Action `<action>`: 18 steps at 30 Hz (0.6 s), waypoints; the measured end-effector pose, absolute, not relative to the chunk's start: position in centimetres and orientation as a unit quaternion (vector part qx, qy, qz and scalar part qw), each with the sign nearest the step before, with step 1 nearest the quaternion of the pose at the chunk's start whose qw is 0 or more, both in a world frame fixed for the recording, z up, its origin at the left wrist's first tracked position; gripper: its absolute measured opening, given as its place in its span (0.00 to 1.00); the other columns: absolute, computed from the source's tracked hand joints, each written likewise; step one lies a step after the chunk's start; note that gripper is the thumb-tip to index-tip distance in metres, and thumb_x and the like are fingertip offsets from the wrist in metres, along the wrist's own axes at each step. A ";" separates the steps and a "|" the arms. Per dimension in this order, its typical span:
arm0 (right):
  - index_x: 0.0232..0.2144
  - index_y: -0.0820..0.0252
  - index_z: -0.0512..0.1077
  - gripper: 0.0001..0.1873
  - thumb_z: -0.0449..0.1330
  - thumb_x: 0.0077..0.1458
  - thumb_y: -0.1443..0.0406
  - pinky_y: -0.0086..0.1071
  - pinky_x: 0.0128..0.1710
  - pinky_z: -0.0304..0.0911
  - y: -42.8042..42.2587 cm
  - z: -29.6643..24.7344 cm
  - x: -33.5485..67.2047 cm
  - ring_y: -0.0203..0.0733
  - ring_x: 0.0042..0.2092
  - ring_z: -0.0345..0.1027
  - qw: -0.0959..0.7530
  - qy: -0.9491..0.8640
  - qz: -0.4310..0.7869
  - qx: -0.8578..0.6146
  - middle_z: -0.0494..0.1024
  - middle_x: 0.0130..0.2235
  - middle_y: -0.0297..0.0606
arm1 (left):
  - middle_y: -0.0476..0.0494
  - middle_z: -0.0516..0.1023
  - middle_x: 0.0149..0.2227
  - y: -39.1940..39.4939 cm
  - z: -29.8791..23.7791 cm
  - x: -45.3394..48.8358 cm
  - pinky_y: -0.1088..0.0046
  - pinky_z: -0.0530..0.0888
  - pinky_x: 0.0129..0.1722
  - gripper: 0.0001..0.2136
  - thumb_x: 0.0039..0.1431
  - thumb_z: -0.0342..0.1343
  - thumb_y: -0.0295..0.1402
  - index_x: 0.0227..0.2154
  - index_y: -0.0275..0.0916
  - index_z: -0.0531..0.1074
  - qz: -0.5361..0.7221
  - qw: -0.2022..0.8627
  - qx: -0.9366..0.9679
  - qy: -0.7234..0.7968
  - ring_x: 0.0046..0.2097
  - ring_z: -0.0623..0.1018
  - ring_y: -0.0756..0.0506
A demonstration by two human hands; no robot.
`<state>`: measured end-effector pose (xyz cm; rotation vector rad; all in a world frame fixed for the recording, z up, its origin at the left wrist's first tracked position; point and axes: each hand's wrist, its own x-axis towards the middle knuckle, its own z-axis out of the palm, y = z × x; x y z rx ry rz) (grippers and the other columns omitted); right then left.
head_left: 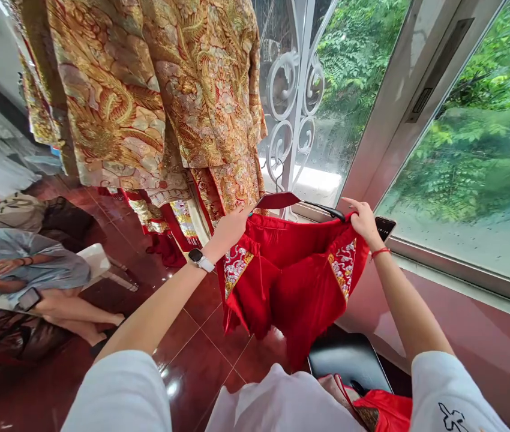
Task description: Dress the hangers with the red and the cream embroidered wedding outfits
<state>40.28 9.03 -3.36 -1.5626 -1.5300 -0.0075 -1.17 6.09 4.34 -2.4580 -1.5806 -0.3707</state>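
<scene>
A red skirt-like garment with silver and gold embroidered corners hangs stretched between my two hands. At its left end, my left hand is closed on the waistband, close to a hanger with a dark red centre and a black arm. My right hand pinches the other end of the waistband by the hanger's black tip, its index finger pointing out. A white-strapped watch is on my left wrist. The lower folds of the garment hang loose above the floor.
Gold embroidered jackets hang at the upper left. A phone lies on the window sill. Below stands a black chair beside more red cloth. A seated person is at the left.
</scene>
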 end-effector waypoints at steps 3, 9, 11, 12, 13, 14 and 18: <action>0.51 0.60 0.78 0.33 0.49 0.43 0.73 0.50 0.58 0.62 10.8 -2.1 40.9 0.51 0.47 0.70 0.413 -0.625 0.015 -0.662 0.76 0.41 0.47 | 0.33 0.75 0.57 6.2 3.9 -1.1 0.69 0.77 0.44 0.25 0.68 0.36 0.23 0.67 0.37 0.58 -0.131 0.097 -0.826 -0.540 0.51 0.80 0.41; 0.38 0.59 0.83 0.28 0.46 0.43 0.72 0.47 0.57 0.64 11.2 0.4 41.0 0.50 0.49 0.71 0.382 -0.654 0.001 -0.653 0.81 0.44 0.45 | 0.34 0.78 0.52 5.6 4.4 -1.6 0.69 0.76 0.40 0.24 0.69 0.37 0.25 0.65 0.39 0.60 -0.112 0.122 -0.813 -0.559 0.45 0.82 0.40; 0.35 0.60 0.83 0.27 0.47 0.40 0.73 0.44 0.54 0.67 10.4 2.0 41.3 0.49 0.46 0.73 0.344 -0.695 0.017 -0.631 0.82 0.43 0.44 | 0.33 0.78 0.51 5.2 4.7 -1.6 0.68 0.76 0.39 0.24 0.69 0.37 0.25 0.65 0.39 0.60 -0.101 0.134 -0.805 -0.569 0.44 0.82 0.40; 0.34 0.60 0.83 0.27 0.47 0.38 0.72 0.42 0.52 0.68 9.9 2.9 41.5 0.48 0.44 0.74 0.318 -0.718 0.036 -0.618 0.83 0.41 0.42 | 0.33 0.78 0.50 5.0 4.8 -1.5 0.68 0.76 0.39 0.24 0.69 0.36 0.25 0.65 0.39 0.60 -0.097 0.139 -0.802 -0.573 0.44 0.82 0.39; 0.33 0.60 0.83 0.27 0.48 0.36 0.72 0.40 0.50 0.69 9.3 3.8 41.7 0.47 0.43 0.75 0.293 -0.738 0.060 -0.605 0.83 0.40 0.41 | 0.33 0.78 0.51 4.9 4.9 -1.4 0.67 0.76 0.38 0.24 0.69 0.36 0.25 0.66 0.39 0.60 -0.094 0.142 -0.799 -0.577 0.44 0.82 0.39; 0.32 0.59 0.83 0.27 0.48 0.35 0.72 0.38 0.49 0.70 8.7 4.7 41.9 0.47 0.42 0.75 0.273 -0.753 0.089 -0.592 0.84 0.39 0.40 | 0.33 0.78 0.51 4.7 4.9 -1.3 0.67 0.76 0.39 0.25 0.69 0.36 0.25 0.66 0.39 0.59 -0.093 0.142 -0.797 -0.579 0.44 0.82 0.39; 0.36 0.58 0.83 0.31 0.47 0.32 0.72 0.36 0.48 0.73 6.1 7.1 42.0 0.48 0.47 0.77 0.239 -0.776 0.228 -0.537 0.83 0.44 0.38 | 0.33 0.78 0.51 4.4 5.0 -0.9 0.67 0.76 0.41 0.25 0.69 0.36 0.25 0.66 0.41 0.59 -0.098 0.133 -0.792 -0.588 0.45 0.82 0.39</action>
